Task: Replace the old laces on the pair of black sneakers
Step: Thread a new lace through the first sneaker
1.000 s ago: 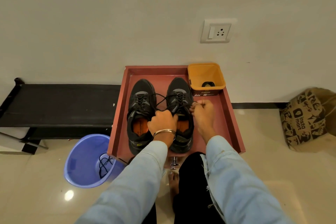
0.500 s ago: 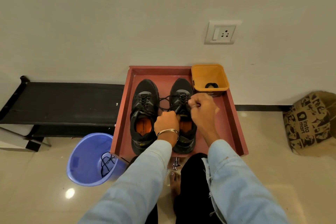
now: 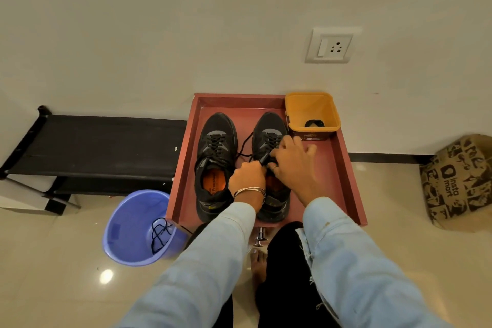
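Observation:
Two black sneakers stand side by side in a red tray (image 3: pixel 343 168). The left sneaker (image 3: pixel 215 157) is laced and shows its orange insole. Over the tongue of the right sneaker (image 3: pixel 269 128) both hands work a black lace (image 3: pixel 246 145) that loops out to the left. My left hand (image 3: pixel 246 177), with a bangle on the wrist, is curled and grips the lace. My right hand (image 3: pixel 291 165) pinches the lace at the upper eyelets, its other fingers spread. The right sneaker's opening is mostly hidden by the hands.
An orange tub (image 3: pixel 312 114) with a dark coil inside sits in the tray's back right corner. A purple bucket (image 3: pixel 125 229) holding a black lace stands on the floor at left. A black bench (image 3: pixel 101 146) lies along the wall; a printed paper bag (image 3: pixel 458 181) is at right.
My right hand has moved in from the right of the sneaker onto its laces, next to my left hand. The lace loop at the left has grown smaller. The view has shifted slightly.

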Demonstrator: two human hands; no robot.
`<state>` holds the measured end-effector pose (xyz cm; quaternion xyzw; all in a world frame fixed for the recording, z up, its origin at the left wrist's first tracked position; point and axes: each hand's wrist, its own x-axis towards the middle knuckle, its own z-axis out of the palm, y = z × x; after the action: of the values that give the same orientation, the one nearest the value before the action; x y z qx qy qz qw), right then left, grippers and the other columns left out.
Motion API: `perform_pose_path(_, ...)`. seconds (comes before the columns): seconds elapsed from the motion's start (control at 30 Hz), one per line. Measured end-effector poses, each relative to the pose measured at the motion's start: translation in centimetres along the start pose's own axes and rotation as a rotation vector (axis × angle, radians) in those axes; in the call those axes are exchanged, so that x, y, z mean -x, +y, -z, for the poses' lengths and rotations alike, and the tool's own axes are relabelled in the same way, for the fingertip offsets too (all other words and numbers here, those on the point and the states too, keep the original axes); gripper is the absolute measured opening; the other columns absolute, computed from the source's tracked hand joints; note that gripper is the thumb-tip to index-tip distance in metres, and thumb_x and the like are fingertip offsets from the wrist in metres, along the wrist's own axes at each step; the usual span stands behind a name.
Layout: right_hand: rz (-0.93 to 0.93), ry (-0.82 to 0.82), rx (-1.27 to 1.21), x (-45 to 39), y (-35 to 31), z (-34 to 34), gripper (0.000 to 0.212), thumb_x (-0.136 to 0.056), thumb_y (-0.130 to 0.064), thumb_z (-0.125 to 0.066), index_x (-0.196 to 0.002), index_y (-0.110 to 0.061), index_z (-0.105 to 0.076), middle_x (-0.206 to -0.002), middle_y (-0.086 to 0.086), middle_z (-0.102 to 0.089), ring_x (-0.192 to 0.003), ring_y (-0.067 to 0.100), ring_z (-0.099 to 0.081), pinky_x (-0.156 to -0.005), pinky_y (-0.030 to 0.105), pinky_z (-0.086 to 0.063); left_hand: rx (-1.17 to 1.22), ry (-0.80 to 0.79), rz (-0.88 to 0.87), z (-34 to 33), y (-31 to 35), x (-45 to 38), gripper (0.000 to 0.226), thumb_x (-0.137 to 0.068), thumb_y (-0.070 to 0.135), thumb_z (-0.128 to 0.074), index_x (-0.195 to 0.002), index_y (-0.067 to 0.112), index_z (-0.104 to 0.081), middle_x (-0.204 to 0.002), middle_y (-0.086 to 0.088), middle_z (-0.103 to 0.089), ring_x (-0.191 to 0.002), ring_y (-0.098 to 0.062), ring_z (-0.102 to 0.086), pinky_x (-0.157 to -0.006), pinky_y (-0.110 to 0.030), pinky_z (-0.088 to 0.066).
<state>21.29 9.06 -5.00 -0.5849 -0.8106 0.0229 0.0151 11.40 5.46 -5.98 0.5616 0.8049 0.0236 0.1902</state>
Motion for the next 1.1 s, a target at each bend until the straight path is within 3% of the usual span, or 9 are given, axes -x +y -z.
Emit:
perform_pose_path(0.13,-0.073,0.085,-0.194,0.2,-0.3,-0.6,0.015,-0.088,-0.022,-0.059,-0.093,-0.021,-0.072,-0.111,-0.004,-0.052,-0.109,0.018,-0.043,-0.088,0.042,-0.029,-0.006,-0.001,0.008,0.0,0.0,0.1,0.034,-0.100,0.033,-0.037,-0.112,0.010,-0.060,-0.108,-0.013,-0.061,-0.095,-0.032,-0.062,-0.063,-0.033,-0.040)
perform_pose_path(0.3,-0.586,0.449,-1.726,1.8,1.4,3.1,0.021,-0.085,0.003,-0.058,-0.076,-0.012,-0.068,-0.085,0.004,-0.068,-0.079,0.014,-0.063,-0.065,0.019,-0.050,0.012,0.012,0.010,-0.2,-0.1,0.0,0.035,-0.100,0.035,-0.038,-0.110,0.009,-0.060,-0.105,-0.012,-0.062,-0.095,-0.033,-0.062,-0.063,-0.034,-0.040)
perform_pose_path(0.4,-0.594,0.379,-2.138,2.2,3.0,4.3,0.023,-0.097,-0.007,-0.044,-0.088,-0.007,-0.064,-0.082,0.009,-0.070,-0.077,0.020,-0.067,-0.064,0.021,-0.049,0.020,0.013,0.015,-0.3,0.0,0.0,0.035,-0.100,0.035,-0.039,-0.110,0.010,-0.060,-0.105,-0.012,-0.063,-0.095,-0.034,-0.062,-0.064,-0.034,-0.041)
perform_pose_path(0.53,-0.475,0.333,-1.635,1.3,2.6,2.8,0.014,-0.095,-0.019,-0.055,-0.089,-0.012,-0.065,-0.074,0.002,-0.066,-0.065,0.014,-0.060,-0.062,0.028,-0.049,0.022,0.017,0.016,-0.4,0.0,-0.1,0.034,-0.100,0.034,-0.038,-0.111,0.010,-0.059,-0.104,-0.011,-0.062,-0.094,-0.033,-0.062,-0.063,-0.033,-0.040)
perform_pose_path(0.73,-0.059,-0.028,-0.157,-0.1,0.6,0.5,0.025,-0.090,-0.036,-0.061,-0.111,-0.026,-0.066,-0.119,-0.001,-0.053,-0.114,0.020,-0.046,-0.090,0.041,-0.034,0.011,0.014,0.017,-0.4,0.0,-0.1,0.034,-0.100,0.032,-0.037,-0.114,0.010,-0.059,-0.108,-0.012,-0.061,-0.098,-0.034,-0.061,-0.065,-0.035,-0.040)
perform_pose_path(0.8,0.023,-0.007,0.044,0.2,-0.1,-0.2,0.022,-0.092,-0.033,-0.055,-0.109,-0.025,-0.067,-0.124,-0.001,-0.049,-0.117,0.020,-0.041,-0.090,0.042,-0.031,0.005,0.017,0.018,-0.5,0.0,-0.1,0.034,-0.100,0.032,-0.037,-0.112,0.010,-0.060,-0.106,-0.012,-0.061,-0.095,-0.033,-0.062,-0.064,-0.035,-0.041)
perform_pose_path(0.9,-0.051,0.105,-0.238,0.3,0.4,-1.0,0.017,-0.089,-0.025,-0.060,-0.097,-0.018,-0.074,-0.111,-0.001,-0.058,-0.106,0.021,-0.051,-0.083,0.037,-0.038,0.003,0.008,0.017,-0.5,0.0,-0.1,0.033,-0.100,0.030,-0.037,-0.111,0.009,-0.060,-0.106,-0.012,-0.062,-0.095,-0.033,-0.062,-0.064,-0.034,-0.041)
perform_pose_path(1.03,-0.498,0.292,-1.121,1.2,1.1,-0.1,0.014,-0.088,-0.014,-0.065,-0.077,-0.008,-0.070,-0.078,-0.002,-0.063,-0.079,0.019,-0.063,-0.070,0.032,-0.052,0.012,0.006,0.012,-0.3,-0.1,-0.1,0.034,-0.100,0.031,-0.036,-0.111,0.009,-0.059,-0.106,-0.012,-0.062,-0.095,-0.033,-0.062,-0.063,-0.034,-0.040)
perform_pose_path(1.1,-0.653,0.296,-1.144,1.4,2.5,0.0,0.028,-0.091,-0.019,-0.063,-0.064,-0.011,-0.063,-0.063,-0.001,-0.057,-0.061,0.013,-0.054,-0.060,0.027,-0.045,0.024,0.005,0.011,-0.3,-0.2,-0.1,0.035,-0.100,0.033,-0.036,-0.111,0.009,-0.059,-0.106,-0.013,-0.061,-0.095,-0.034,-0.062,-0.064,-0.034,-0.041)
